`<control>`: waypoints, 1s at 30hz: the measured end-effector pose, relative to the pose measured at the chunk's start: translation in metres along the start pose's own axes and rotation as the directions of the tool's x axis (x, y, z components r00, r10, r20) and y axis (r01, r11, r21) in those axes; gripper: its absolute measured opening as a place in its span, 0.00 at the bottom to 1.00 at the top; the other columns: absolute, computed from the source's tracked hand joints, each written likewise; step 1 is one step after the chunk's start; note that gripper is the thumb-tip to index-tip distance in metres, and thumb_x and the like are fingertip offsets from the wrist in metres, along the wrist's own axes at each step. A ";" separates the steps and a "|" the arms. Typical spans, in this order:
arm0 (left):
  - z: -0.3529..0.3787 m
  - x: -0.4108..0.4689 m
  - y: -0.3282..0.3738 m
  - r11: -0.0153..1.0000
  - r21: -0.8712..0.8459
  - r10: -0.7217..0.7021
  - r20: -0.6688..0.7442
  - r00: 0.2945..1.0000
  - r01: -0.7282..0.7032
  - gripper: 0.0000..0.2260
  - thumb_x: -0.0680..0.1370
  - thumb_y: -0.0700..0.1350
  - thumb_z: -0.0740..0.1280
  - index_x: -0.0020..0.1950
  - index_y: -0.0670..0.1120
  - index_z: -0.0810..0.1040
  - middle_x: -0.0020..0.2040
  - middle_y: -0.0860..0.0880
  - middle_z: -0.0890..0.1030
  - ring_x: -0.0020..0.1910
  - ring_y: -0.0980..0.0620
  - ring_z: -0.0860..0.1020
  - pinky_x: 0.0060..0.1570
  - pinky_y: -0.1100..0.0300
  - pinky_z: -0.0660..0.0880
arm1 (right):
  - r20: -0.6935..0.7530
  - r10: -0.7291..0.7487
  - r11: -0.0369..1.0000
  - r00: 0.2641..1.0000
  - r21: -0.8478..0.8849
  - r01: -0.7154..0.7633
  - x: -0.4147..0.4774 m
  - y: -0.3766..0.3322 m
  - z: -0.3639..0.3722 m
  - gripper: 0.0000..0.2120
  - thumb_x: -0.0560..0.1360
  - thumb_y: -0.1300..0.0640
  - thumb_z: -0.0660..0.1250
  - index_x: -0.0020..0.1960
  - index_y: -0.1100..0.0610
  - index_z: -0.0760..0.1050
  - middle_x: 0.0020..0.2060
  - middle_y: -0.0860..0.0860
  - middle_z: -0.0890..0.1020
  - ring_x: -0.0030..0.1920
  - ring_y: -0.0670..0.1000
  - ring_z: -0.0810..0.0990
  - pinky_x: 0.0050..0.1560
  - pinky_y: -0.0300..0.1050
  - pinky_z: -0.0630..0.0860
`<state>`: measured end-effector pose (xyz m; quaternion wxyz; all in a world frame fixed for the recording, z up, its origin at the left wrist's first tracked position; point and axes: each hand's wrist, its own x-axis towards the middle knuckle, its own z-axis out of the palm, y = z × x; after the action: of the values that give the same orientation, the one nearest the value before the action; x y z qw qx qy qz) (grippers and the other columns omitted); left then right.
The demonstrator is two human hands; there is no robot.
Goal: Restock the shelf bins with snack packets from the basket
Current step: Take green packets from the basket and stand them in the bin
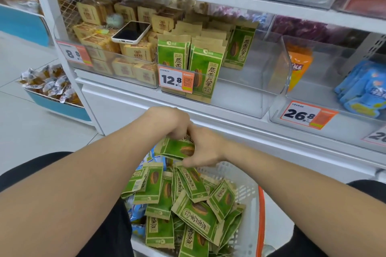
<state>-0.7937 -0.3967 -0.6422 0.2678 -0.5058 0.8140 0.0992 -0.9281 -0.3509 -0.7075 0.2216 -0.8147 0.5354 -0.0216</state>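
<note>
Obs: left hand (172, 124), fingers curled down over the top edge of the held stack (177, 149), a few green snack packets pressed together; fingertips hidden behind it. The right hand (206, 150) pinches the same stack from the other side, thumb under the lower edge, forefinger up along the right end; cannot tell how the remaining fingers lie. The stack is tilted and sits between the two hands, just above the far end of the basket (248, 183), which is white plastic with an orange handle. In the basket: loose green packets (196, 213) heaped at all angles, some blue packs (136, 210) showing under them on the left. Both forearms reach in over dark-clothed knees. Above and beyond the hands, on the white shelf, is the middle bin (250, 81), clear-walled; standing green packets (205, 64) of the same print fill its left part, and its right part is bare. The 12.8 tag (176, 81) is on its front. To its left, tan packets (133, 52) with a phone (131, 32) lying face up on top. To its right, the right bin (334, 108), marked by the 26.8 tag (307, 115), holds an orange packet (298, 69) and blue bags (363, 89).
</note>
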 end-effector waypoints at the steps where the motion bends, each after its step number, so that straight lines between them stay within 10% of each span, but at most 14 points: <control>1: -0.003 -0.002 0.000 0.999 -0.026 -0.020 -0.037 0.999 0.019 0.16 0.84 0.45 0.60 0.71 0.45 0.75 0.63 0.43 0.80 0.58 0.43 0.80 0.54 0.50 0.78 | -0.072 0.031 0.999 0.997 0.014 -0.030 -0.002 0.000 -0.008 0.38 0.63 0.41 0.79 0.63 0.53 0.62 0.44 0.49 0.80 0.43 0.54 0.79 0.36 0.48 0.76; 4: -0.013 -0.010 0.000 0.984 -0.166 -0.097 -0.174 0.980 0.068 0.18 0.88 0.51 0.55 0.73 0.45 0.72 0.66 0.39 0.78 0.62 0.39 0.78 0.58 0.47 0.78 | -0.253 0.155 0.984 0.955 0.124 -0.127 -0.011 -0.003 -0.025 0.36 0.58 0.39 0.77 0.54 0.50 0.59 0.39 0.50 0.81 0.36 0.55 0.81 0.32 0.55 0.79; 6: -0.019 -0.012 -0.001 0.925 -0.378 -0.169 -0.316 0.934 0.040 0.19 0.87 0.57 0.53 0.69 0.45 0.69 0.58 0.38 0.79 0.50 0.39 0.82 0.42 0.48 0.80 | -0.376 0.210 0.961 0.903 0.248 -0.121 -0.016 -0.007 -0.032 0.35 0.59 0.39 0.76 0.53 0.51 0.59 0.40 0.49 0.81 0.35 0.52 0.82 0.32 0.55 0.81; 12: -0.035 -0.008 0.000 0.589 -0.723 -0.424 -0.657 0.623 -0.362 0.12 0.84 0.55 0.62 0.54 0.47 0.71 0.45 0.45 0.81 0.42 0.39 0.82 0.44 0.39 0.82 | -0.613 0.353 0.873 0.707 0.487 -0.014 -0.028 -0.010 -0.056 0.25 0.73 0.32 0.67 0.49 0.53 0.66 0.40 0.46 0.82 0.44 0.47 0.80 0.40 0.48 0.74; 18: -0.049 -0.019 0.021 0.114 -0.770 -0.464 -0.600 0.652 -0.628 0.17 0.79 0.58 0.72 0.58 0.48 0.74 0.50 0.44 0.85 0.42 0.45 0.87 0.37 0.40 0.84 | -0.726 0.546 0.771 0.417 0.631 0.089 -0.023 0.006 -0.096 0.15 0.84 0.47 0.63 0.44 0.55 0.72 0.39 0.48 0.79 0.44 0.52 0.78 0.46 0.50 0.72; 25: -0.056 -0.007 0.042 0.182 -0.705 -0.315 -0.702 0.638 -0.686 0.10 0.85 0.51 0.66 0.61 0.47 0.80 0.47 0.49 0.88 0.45 0.49 0.87 0.44 0.40 0.84 | -0.554 0.691 0.529 0.465 0.825 0.196 -0.017 0.016 -0.128 0.15 0.84 0.48 0.64 0.41 0.53 0.74 0.38 0.49 0.81 0.39 0.50 0.78 0.45 0.48 0.76; 30: -0.068 0.003 0.038 0.603 -0.554 -0.324 -0.828 0.458 -0.574 0.18 0.86 0.57 0.60 0.45 0.48 0.79 0.35 0.52 0.82 0.36 0.50 0.80 0.40 0.48 0.74 | -0.584 0.599 0.621 0.548 0.771 0.143 -0.009 0.026 -0.142 0.14 0.82 0.46 0.65 0.56 0.55 0.82 0.47 0.48 0.86 0.48 0.48 0.84 0.53 0.48 0.80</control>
<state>-0.8504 -0.4107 -0.5909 -0.4509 -0.4698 0.7343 0.1916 -0.9927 -0.4000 -0.5875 0.2675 -0.4551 0.6275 -0.5723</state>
